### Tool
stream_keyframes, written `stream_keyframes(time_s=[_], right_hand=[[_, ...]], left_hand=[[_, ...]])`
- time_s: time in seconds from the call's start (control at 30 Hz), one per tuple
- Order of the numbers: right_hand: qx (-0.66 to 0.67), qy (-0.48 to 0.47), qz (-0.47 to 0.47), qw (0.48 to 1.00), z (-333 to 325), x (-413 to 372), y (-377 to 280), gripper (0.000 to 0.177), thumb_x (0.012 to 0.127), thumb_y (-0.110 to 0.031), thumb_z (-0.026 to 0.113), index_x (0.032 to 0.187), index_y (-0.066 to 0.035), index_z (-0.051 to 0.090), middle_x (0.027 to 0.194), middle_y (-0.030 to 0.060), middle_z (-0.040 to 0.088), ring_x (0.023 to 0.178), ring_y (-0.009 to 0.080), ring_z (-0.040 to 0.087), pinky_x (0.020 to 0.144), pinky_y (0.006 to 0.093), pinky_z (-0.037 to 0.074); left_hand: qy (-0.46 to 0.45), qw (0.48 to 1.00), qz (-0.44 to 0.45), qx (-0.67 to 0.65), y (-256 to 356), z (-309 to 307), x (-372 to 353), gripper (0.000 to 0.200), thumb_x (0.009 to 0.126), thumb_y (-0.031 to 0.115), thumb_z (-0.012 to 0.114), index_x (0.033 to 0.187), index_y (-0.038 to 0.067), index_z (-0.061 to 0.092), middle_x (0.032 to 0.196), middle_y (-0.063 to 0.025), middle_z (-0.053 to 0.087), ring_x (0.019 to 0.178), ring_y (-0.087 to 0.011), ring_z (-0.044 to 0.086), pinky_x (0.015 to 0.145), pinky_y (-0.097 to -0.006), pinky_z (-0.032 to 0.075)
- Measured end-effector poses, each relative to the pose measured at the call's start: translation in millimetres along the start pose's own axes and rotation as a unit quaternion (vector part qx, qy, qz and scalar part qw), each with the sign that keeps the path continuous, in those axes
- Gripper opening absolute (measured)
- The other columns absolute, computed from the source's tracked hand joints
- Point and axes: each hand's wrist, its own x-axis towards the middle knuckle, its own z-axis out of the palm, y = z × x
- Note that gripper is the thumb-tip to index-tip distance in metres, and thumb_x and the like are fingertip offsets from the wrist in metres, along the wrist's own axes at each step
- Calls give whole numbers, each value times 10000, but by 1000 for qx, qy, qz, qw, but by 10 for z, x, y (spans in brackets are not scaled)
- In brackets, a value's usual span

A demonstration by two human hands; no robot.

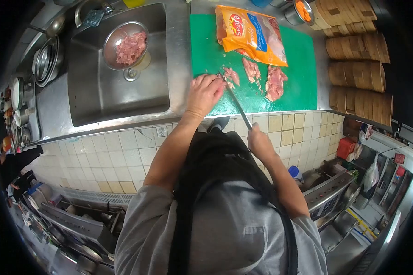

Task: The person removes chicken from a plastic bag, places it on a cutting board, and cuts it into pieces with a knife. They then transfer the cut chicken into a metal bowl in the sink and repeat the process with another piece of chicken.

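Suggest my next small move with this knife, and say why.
Probably ease your left hand back slightly before slicing: the knife in your right hand has its blade right beside those fingers, near the small meat pieces.

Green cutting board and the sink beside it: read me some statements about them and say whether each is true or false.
1. The right hand grips the knife by its handle. True.
2. The orange bag lies in the sink. False: it lies on the green cutting board.
3. A metal bowl holding meat is in the sink. True.
4. The left hand is on the knife's handle. False: it is at the board, near the far end of the blade.
5. The largest piece of meat on the board lies to the left of the knife. False: it lies to the right.
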Motion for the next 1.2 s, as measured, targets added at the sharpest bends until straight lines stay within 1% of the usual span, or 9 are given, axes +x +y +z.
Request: stream_keyframes(time_s=[0.07,0.27,0.37,0.4,0.5,0.57,0.8,1.0,1.2], right_hand=[[-11,-8,15,1000,-6,-31,35,175,1018,-138,518,1068,14,447,742,316,680,730,541,688,680,644,541],[-55,8,-1,998,-302,288,-125,192,1039,-172,528,1064,3,452,759,319,682,751,546,683,696,656,531],[7,70,19,997,-94,259,165,198,1053,-184,517,1052,5,457,766,335,675,762,553,678,703,659,526],[6,72,19,997,-119,236,189,199,1052,-184,519,1050,5,458,767,338,673,760,555,675,703,660,525],[3,82,29,996,-192,144,231,201,1049,-184,535,1048,2,458,757,344,667,741,562,666,688,658,523],[7,88,20,996,-215,116,187,198,1047,-179,541,1047,-2,453,740,341,661,727,560,664,670,653,524],[24,60,-26,998,-254,-62,-215,188,1045,-162,539,1041,-13,426,695,314,656,693,549,666,628,643,527],[18,30,-35,999,-178,-67,-172,188,1052,-167,528,1050,-9,427,712,320,661,707,549,670,634,638,531],[29,-3,-27,999,-150,-28,-182,197,1056,-171,525,1072,5,438,735,332,664,738,554,673,659,638,533]], left_hand=[[-2,1000,-5,-8,-4,4,-19,217,834,189,812,1031,141,735,1082,1,692,1039,-253,638,881,-409,485],[-3,1000,-6,-16,6,-10,9,217,833,195,817,1029,142,741,1087,2,694,1042,-251,640,880,-406,480],[-9,1000,-7,-16,8,-39,10,237,832,205,823,1046,140,744,1103,-7,695,1053,-254,640,890,-413,476],[-12,1000,-5,-18,31,-72,32,247,832,209,825,1054,140,745,1109,-11,695,1057,-255,640,894,-418,475],[19,997,-55,-50,134,-192,64,276,839,215,823,1093,140,746,1132,-26,695,1074,-262,641,914,-437,467],[16,996,-66,-53,48,-202,-9,293,840,214,821,1113,137,745,1142,-33,695,1085,-265,641,924,-441,459],[-13,998,-51,-41,-63,-155,-123,275,846,194,805,1110,144,749,1154,-21,697,1090,-260,636,923,-425,438],[-26,998,-49,-21,-52,-149,-112,246,852,206,792,1095,183,756,1150,-3,697,1105,-249,626,935,-425,433],[-20,998,-52,-26,-84,-96,-143,258,830,210,806,1079,177,749,1165,10,700,1113,-255,623,953,-429,437]])
